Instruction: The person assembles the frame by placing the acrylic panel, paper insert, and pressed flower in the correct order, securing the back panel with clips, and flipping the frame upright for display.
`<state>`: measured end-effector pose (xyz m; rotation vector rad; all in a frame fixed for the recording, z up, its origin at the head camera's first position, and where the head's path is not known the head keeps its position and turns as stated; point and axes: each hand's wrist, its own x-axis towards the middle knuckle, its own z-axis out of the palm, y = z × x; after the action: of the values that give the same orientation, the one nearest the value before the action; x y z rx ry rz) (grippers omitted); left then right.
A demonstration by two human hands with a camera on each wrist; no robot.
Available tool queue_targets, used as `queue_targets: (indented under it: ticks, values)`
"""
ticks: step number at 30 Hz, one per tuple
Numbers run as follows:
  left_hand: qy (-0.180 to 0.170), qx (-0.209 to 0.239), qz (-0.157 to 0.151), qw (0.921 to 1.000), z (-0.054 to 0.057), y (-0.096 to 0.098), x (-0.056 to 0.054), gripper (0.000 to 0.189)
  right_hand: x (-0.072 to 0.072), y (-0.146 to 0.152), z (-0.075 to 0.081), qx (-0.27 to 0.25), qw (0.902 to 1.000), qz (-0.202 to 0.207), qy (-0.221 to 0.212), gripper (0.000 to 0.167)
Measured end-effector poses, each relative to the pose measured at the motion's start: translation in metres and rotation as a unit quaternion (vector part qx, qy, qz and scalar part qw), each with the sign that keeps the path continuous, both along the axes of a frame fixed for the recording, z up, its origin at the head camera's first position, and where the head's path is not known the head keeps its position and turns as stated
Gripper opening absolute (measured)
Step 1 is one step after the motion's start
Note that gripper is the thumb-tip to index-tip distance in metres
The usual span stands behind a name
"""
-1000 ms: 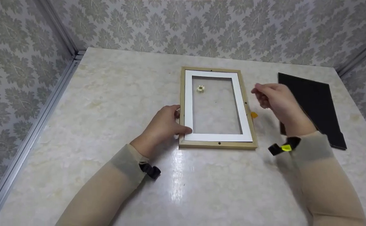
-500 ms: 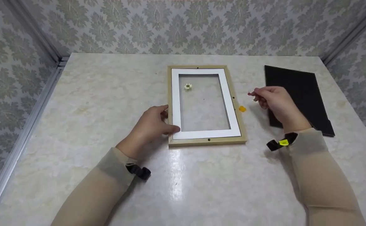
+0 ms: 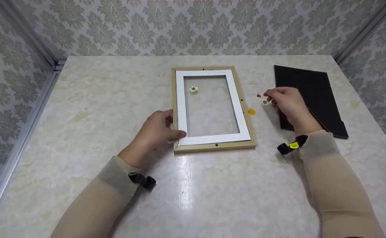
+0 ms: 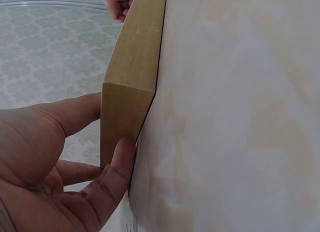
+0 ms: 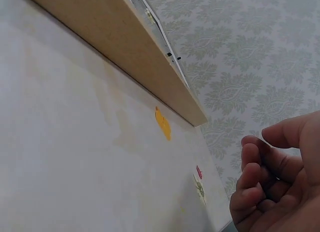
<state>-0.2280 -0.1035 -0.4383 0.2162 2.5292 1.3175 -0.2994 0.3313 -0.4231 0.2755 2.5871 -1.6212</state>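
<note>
In the head view, a light wooden picture frame (image 3: 253, 132) with a white mat (image 3: 212, 138) lies on the table. A small white flower (image 3: 193, 89) lies inside the mat's opening. My left hand (image 3: 154, 130) grips the frame's near left corner, thumb over the mat; in the left wrist view, its fingers hold the wooden corner (image 4: 127, 104). To the frame's right, my right hand (image 3: 287, 102) hovers with loosely curled fingers. Nothing shows between them in the right wrist view. Beneath and beside it lie a red flower (image 5: 199, 172), a pale flower (image 5: 200, 190) and an orange flower (image 5: 162, 124).
A black board (image 3: 307, 81) lies at the right, partly behind my right hand and forearm. The pale marbled table (image 3: 113, 86) meets patterned wall panels (image 3: 166, 26) at the back and sides.
My right hand has shifted right and nearer relative to the frame, so the red and pale flowers show beside it. My left hand keeps its grip. The head view has shifted.
</note>
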Motion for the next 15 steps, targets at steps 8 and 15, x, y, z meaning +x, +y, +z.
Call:
queue_targets:
  ticks: [8, 15]
  values:
    - [-0.008, -0.016, -0.024, 0.9995, 0.0017, -0.0006, 0.0028, 0.090, 0.0003, -0.0009, -0.0040, 0.010, 0.9999, -0.005, -0.002, 0.040]
    - [-0.039, -0.056, -0.029, 0.9973, 0.0082, 0.0036, 0.0068, 0.138, -0.0029, 0.0008, -0.0052, 0.011, 0.9999, -0.005, -0.004, 0.039]
